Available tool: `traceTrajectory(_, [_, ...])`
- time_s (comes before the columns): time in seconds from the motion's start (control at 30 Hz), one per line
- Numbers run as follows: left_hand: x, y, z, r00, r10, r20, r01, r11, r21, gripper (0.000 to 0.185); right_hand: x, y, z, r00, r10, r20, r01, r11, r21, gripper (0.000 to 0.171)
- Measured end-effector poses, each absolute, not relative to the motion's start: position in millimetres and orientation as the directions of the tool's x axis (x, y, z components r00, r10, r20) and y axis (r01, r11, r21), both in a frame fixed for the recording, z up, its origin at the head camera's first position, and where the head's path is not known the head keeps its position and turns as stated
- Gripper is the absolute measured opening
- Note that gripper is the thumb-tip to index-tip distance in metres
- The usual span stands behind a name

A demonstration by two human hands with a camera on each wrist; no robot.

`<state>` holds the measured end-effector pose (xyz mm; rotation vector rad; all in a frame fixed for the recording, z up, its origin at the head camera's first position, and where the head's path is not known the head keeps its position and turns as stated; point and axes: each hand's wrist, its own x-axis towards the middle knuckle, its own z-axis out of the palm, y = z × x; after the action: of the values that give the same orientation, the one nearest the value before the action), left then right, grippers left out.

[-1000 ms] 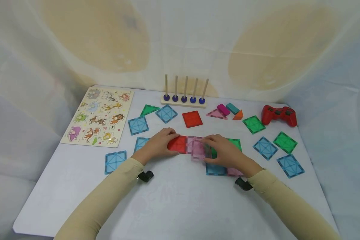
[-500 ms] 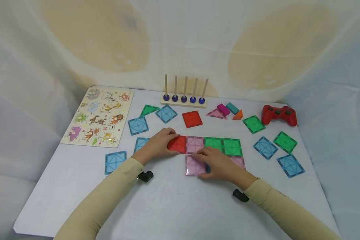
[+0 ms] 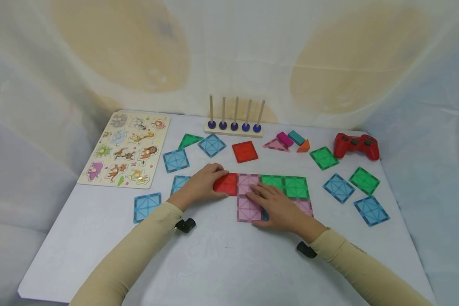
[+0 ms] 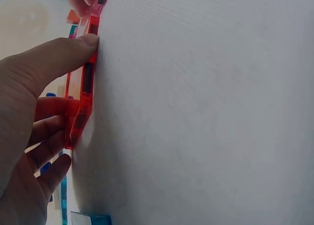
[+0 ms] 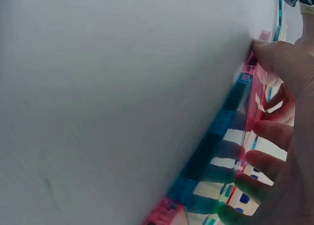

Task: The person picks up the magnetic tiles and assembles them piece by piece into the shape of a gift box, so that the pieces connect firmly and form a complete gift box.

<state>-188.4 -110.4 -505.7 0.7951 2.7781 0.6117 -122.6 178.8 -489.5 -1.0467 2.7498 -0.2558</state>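
White table (image 3: 229, 263) — hands pin tiles: left hand (image 3: 202, 183) red tile (image 3: 226, 184), right hand (image 3: 278, 206) pink tile (image 3: 247, 209).

By the left hand (image 3: 204, 183) lies a translucent red square tile (image 3: 226, 184); under the right hand (image 3: 277, 206), a pink square tile with crossed lines (image 3: 247, 208); beyond it, two green lattice-patterned tiles (image 3: 284, 185).

Both arms wear long, close-fitting beige sleeves that run down to the wrists and leave the left hand (image 3: 202, 182) and right hand (image 3: 277, 207) bare. A small black device sits strapped under each wrist.
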Motion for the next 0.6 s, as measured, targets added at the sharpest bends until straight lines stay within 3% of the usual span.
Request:
traceTrajectory(0.33, [-186.8,-119.1,-500.9,-0.830,0.551,-0.086,0.476,0.782,0.402,0.079,-128.3,185.2,-496.3,-0.737,-0.666,-0.117,-0.633,0.740,-0.228,0.091])
traceTrajectory(0.6, [-182.1,-163.1,-493.3,-0.857,0.498,-0.129,0.429,0.830,0.355,0.082,-140.6,199.9,-500.1,-0.766,-0.634,-0.107,-0.591,0.759,-0.273,0.091])
